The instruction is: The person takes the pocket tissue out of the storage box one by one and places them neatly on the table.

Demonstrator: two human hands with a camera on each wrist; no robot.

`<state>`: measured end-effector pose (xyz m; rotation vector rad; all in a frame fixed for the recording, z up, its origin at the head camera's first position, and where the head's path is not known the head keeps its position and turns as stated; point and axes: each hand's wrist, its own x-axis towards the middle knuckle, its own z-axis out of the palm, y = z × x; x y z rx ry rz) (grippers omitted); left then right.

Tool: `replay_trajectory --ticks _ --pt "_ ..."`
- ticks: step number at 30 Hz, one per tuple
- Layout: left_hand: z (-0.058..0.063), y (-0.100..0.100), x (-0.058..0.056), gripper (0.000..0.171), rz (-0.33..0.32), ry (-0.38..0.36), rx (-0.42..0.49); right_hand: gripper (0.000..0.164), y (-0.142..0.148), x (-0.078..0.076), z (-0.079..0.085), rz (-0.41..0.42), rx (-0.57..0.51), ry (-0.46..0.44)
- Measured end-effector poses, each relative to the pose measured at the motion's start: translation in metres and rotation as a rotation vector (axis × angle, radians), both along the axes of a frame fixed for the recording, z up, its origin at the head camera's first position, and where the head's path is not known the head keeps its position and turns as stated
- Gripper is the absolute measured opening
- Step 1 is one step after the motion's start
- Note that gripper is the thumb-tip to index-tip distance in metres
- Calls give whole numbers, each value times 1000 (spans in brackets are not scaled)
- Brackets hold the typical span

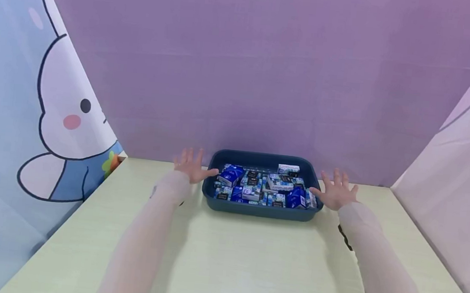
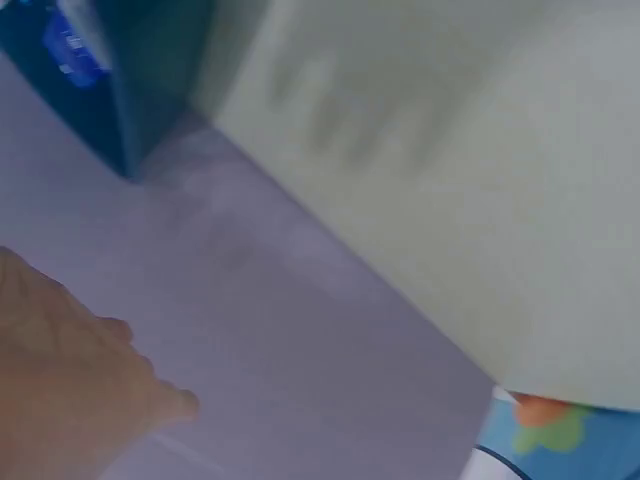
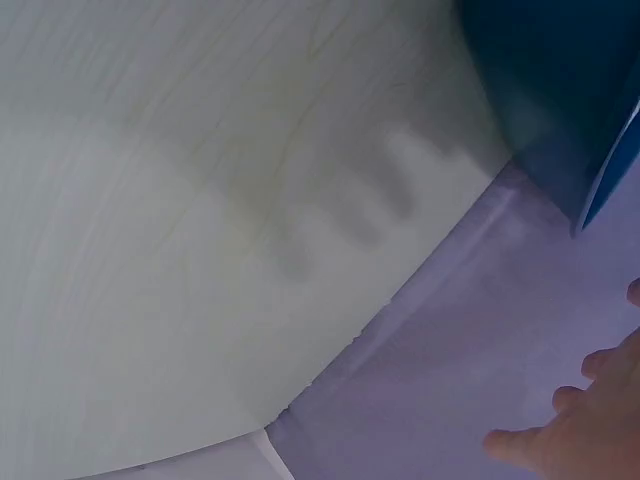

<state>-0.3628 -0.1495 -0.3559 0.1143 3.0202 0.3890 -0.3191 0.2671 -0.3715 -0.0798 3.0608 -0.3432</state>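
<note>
A dark blue plastic bin stands at the table's far edge, holding several small boxes. Some are deep blue, like one blue box on the left; others are patterned white and blue, like the patterned box. Beside the bin's left end is my left hand, fingers spread and thumb pointing towards the rim. My right hand is spread likewise at the right end. Whether either thumb touches the rim, I cannot tell. The wrist views show the left hand and right hand partly, gripping nothing.
The pale table extends towards me from the bin. A purple cloth wall rises right behind it. Printed cloth hangs on both sides, with a cartoon rabbit on the left.
</note>
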Motion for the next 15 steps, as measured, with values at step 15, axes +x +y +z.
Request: replay_trajectory --ticks 15 --pt "11 -2 35 65 -64 155 526 65 16 9 13 96 -49 107"
